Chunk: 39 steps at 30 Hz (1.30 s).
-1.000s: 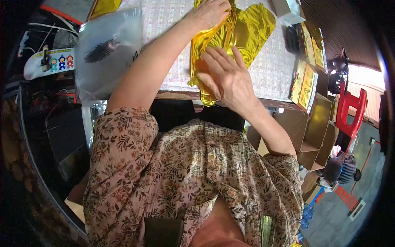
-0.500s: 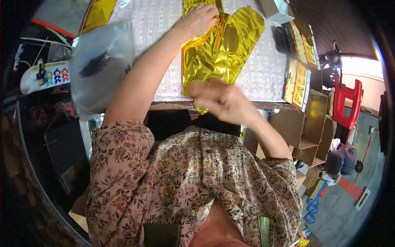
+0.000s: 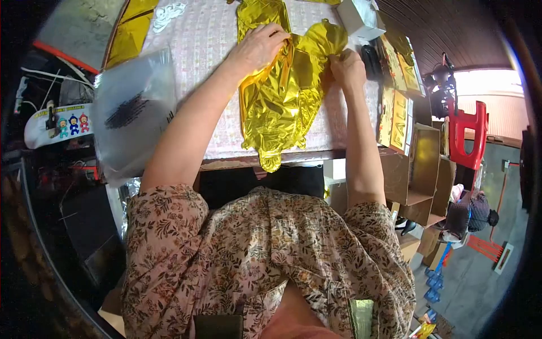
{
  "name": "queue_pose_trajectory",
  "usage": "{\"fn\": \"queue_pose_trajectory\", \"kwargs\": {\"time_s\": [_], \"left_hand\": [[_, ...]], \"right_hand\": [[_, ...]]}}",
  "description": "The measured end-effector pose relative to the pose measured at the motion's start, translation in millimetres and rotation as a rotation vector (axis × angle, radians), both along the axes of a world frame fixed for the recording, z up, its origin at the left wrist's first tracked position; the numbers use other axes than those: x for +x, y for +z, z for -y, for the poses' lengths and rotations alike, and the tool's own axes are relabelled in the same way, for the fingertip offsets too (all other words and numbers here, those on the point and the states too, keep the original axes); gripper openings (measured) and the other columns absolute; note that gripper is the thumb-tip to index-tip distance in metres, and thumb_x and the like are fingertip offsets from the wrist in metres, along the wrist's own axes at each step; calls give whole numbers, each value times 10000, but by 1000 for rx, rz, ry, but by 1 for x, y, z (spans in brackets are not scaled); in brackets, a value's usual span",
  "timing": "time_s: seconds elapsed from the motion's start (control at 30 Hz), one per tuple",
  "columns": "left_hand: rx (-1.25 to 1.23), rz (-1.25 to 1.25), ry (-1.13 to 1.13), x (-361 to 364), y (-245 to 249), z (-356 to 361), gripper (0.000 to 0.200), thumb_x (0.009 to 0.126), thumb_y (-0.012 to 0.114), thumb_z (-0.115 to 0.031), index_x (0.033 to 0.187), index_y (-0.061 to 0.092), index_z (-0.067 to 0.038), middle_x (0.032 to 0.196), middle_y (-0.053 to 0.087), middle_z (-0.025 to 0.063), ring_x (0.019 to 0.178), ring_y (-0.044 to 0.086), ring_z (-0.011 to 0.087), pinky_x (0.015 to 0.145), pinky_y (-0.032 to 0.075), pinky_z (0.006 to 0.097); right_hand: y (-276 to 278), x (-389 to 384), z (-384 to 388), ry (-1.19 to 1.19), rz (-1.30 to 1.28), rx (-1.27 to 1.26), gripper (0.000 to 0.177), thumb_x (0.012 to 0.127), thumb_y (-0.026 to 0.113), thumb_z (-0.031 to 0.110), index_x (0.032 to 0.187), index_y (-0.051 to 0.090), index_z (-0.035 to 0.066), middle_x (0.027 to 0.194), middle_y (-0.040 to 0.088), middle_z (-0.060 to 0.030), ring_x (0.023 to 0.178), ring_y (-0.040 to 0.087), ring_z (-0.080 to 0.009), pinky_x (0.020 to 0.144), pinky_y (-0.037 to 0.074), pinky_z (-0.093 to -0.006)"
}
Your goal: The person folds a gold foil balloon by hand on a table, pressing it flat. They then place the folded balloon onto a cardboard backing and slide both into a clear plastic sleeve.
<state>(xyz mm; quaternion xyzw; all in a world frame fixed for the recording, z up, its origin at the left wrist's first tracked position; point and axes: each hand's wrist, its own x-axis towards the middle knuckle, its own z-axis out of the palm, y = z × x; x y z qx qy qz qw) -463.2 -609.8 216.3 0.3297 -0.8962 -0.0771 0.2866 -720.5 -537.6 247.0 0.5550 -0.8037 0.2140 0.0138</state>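
Observation:
A flat, wrinkled gold foil balloon [image 3: 276, 110] lies on the table, its small tab hanging over the front edge. My left hand [image 3: 261, 50] is closed on a fold in the upper middle of the foil, fingertips bent down into it. At the balloon's upper right edge, my right hand [image 3: 348, 68] has its fingers pinched on the foil. Part of the foil's top is beneath my left hand and hidden.
A clear plastic bag with dark markings [image 3: 132, 107] lies at the table's left. White strips [image 3: 167, 16] and more gold foil [image 3: 131, 34] are behind it. On the right stand a white box [image 3: 361, 20], a black object [image 3: 370, 62] and printed cartons [image 3: 395, 118].
My right hand has moved from the balloon's lower end up to its right edge. That edge has bent inward, and the lower end with its tab now shows. My left hand stays on the fold.

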Motion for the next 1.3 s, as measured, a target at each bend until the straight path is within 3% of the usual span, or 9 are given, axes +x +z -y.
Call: {"fn": "queue_pose_trajectory", "kwargs": {"time_s": [0.2,0.27,0.33,0.37,0.6,0.77,0.9,1.0,1.3], "left_hand": [[17,-54,4,-1,1,-3,314,998,609,-167,1302,640,-92,1281,617,64,1198,604,292,1043,500,425],[43,-71,7,2,3,-3,317,983,621,-158,1293,651,-96,1289,625,60,1195,603,296,1039,495,432],[371,-395,-205,9,8,-7,346,963,632,-109,1306,631,-67,1317,643,116,1208,607,339,1031,512,431],[78,-312,-110,7,-11,2,395,933,636,-66,1326,609,-50,1326,649,176,1194,620,385,1002,540,433],[128,-131,5,8,-6,-1,491,933,661,-183,1393,559,-44,1383,580,235,1283,541,412,1094,467,439],[569,-107,45,7,16,-1,491,953,654,-240,1414,559,-101,1484,542,177,1360,512,363,1113,448,426],[-13,-124,15,9,-6,-1,518,991,606,-234,1488,506,-126,1514,520,168,1400,481,354,1174,386,428],[336,-244,-100,9,-3,4,569,1021,522,-170,1575,394,-154,1653,329,148,1531,303,323,1248,297,422],[471,132,51,8,-64,33,543,969,612,-158,1499,499,-123,1538,508,145,1414,477,338,1177,393,410]], "right_hand": [[58,27,0,217,161,-9,438,926,727,358,1096,718,-45,1002,754,-237,843,754,-385,782,597,-469],[80,61,-9,512,1155,-19,443,985,678,273,1288,647,-50,1210,728,-205,1031,741,-351,916,602,-448],[91,78,-14,687,1406,-162,457,1011,643,254,1344,599,-56,1301,681,-194,1143,691,-334,996,569,-452],[93,83,-13,879,1650,-309,474,1036,609,236,1400,552,-62,1392,634,-182,1254,641,-316,1077,536,-456],[10,45,-32,407,313,55,497,1103,406,249,1582,411,116,1642,361,-194,1566,242,-334,1277,178,-466],[-15,83,-24,544,162,9,588,1110,363,400,1607,336,87,1667,308,-184,1569,190,-402,1270,92,-552],[-26,100,-25,520,-64,-26,628,1098,367,409,1587,316,18,1657,317,-180,1539,255,-406,1248,127,-593],[-29,104,-26,493,-111,10,628,1098,353,406,1582,321,7,1647,337,-173,1537,260,-397,1244,126,-603],[-31,113,-31,434,-278,-9,613,1086,387,404,1587,345,53,1656,354,-116,1542,288,-339,1234,139,-624]]}}
